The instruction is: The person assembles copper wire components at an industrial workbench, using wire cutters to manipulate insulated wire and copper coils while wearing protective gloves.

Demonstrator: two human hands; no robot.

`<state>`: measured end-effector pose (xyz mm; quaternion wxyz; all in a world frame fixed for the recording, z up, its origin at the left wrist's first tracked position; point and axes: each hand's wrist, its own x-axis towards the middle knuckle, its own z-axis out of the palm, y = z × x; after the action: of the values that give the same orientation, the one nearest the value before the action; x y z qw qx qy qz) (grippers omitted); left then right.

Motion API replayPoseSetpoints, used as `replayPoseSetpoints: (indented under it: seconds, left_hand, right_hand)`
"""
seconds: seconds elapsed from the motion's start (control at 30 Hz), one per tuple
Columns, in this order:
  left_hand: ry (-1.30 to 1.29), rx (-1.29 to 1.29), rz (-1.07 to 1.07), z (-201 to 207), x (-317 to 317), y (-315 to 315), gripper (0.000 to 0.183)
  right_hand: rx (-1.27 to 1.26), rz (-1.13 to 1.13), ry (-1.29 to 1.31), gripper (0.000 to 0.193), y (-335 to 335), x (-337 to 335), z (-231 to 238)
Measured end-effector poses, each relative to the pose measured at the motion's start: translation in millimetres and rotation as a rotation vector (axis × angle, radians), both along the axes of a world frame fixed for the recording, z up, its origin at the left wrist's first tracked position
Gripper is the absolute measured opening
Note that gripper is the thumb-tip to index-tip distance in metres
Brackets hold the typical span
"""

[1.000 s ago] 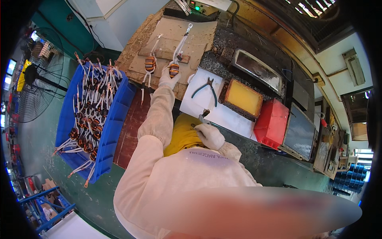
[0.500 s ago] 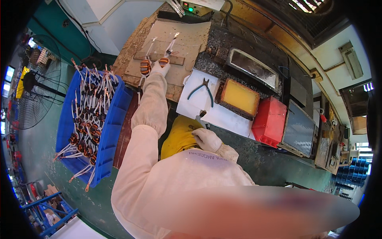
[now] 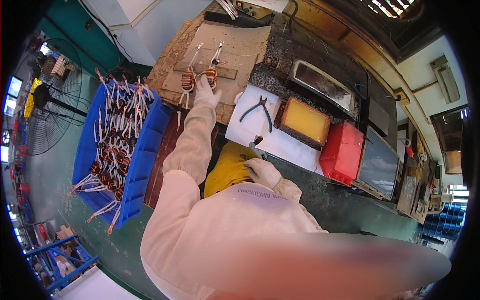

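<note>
My left hand [image 3: 206, 93], in a white glove, reaches over the board with thumb and fingers apart. Its fingertips lie at the lower edge of the right-hand copper-wound ring coil [image 3: 210, 77]. A second ring coil [image 3: 187, 81] sits just left of them; white-sleeved leads run from both coils. Close to my body, my right hand [image 3: 263, 173], also gloved, is closed with its fingers bent inward over the yellow cloth [image 3: 223, 167]. Just beyond it a grey tool with a dark tip [image 3: 258, 140] sticks up; whether the hand grips it is hidden.
A blue bin [image 3: 140, 172] full of similar coils stands left. On the bench are cutting pliers [image 3: 262, 111] on white paper [image 3: 240, 132], a tray of yellow material [image 3: 306, 122], a metal-rimmed trough [image 3: 322, 86] and a red bin [image 3: 341, 152]. A fan [image 3: 42, 95] stands far left.
My left hand has drawn back slightly from the right-hand coil, and its thumb has spread away from the fingers. Both coils now stand upright side by side. My right hand has hardly moved.
</note>
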<state>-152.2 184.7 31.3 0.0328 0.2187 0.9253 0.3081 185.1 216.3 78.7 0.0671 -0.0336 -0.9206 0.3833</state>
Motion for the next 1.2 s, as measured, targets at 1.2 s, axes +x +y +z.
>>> replayPoseSetpoints:
  seconds: [1.2]
  left_hand:
    - [-0.433, -0.365, 0.788, 26.7, 83.8, -523.3, 0.059]
  right_hand:
    - [-0.7, 0.286, -0.645, 0.028, -77.4, -74.8, -55.3]
